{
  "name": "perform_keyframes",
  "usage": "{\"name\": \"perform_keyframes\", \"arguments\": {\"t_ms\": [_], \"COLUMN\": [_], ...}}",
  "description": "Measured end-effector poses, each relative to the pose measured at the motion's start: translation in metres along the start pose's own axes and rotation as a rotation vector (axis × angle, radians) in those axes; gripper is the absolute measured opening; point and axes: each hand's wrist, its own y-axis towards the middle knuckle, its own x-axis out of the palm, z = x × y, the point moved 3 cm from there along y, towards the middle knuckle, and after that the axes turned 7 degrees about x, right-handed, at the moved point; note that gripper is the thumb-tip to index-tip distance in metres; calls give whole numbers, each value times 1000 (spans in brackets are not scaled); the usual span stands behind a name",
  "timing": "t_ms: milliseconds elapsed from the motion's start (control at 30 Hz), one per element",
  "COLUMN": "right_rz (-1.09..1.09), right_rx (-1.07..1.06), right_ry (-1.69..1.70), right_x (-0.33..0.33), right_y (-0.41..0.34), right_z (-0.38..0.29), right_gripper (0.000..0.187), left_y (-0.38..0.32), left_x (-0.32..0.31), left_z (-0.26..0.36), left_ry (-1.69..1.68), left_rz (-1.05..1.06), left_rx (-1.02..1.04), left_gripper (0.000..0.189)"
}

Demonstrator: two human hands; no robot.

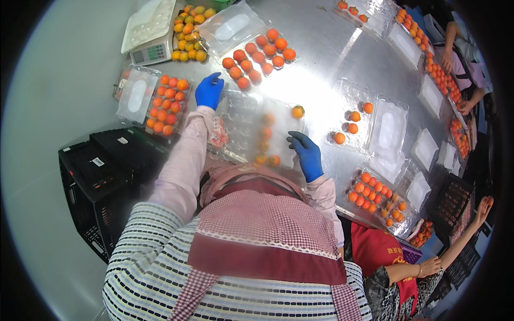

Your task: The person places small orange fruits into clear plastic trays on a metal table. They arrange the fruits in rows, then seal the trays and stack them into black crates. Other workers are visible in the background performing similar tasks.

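Both of my hands wear blue gloves. My left hand point(210, 90), fingers apart and empty, is above the upper left corner of an open clear plastic clamshell tray point(237, 128). My right hand point(306, 154) is at the tray's right side, fingers slightly bent, holding nothing. A yellow-orange persimmon point(298, 112) lies near the tray's upper right corner. Several more persimmons point(266, 133) show hazily through or beside a whitish sheet in the tray's right half. Beyond stands an open clamshell with rows of orange persimmons point(258, 57).
A digital scale point(149, 53) with trays on it stands at the upper left, beside piled yellow persimmons point(188, 34). Black crates point(108, 160) are at the left. More clamshells point(389, 120) and co-workers' arms point(457, 248) are on the right.
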Motion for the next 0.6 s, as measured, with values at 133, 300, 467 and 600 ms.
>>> {"name": "perform_keyframes", "arguments": {"t_ms": [133,300,467,600], "right_rz": [-36,-77,35,70], "right_rx": [-2,12,54,-36], "right_ry": [4,25,-49,-27], "right_x": [6,8,-5,-13], "right_y": [5,2,3,9], "right_z": [11,16,27,35], "right_gripper": [30,30,29,28], "left_y": [0,44,70,86], "left_x": [9,31,53,83], "left_z": [-9,-41,-16,-2], "left_ry": [-84,-528,-427,-449], "left_rz": [-22,-236,-345,-428], "left_rx": [-102,-460,-496,-551], "left_gripper": [43,29,22,22]}}
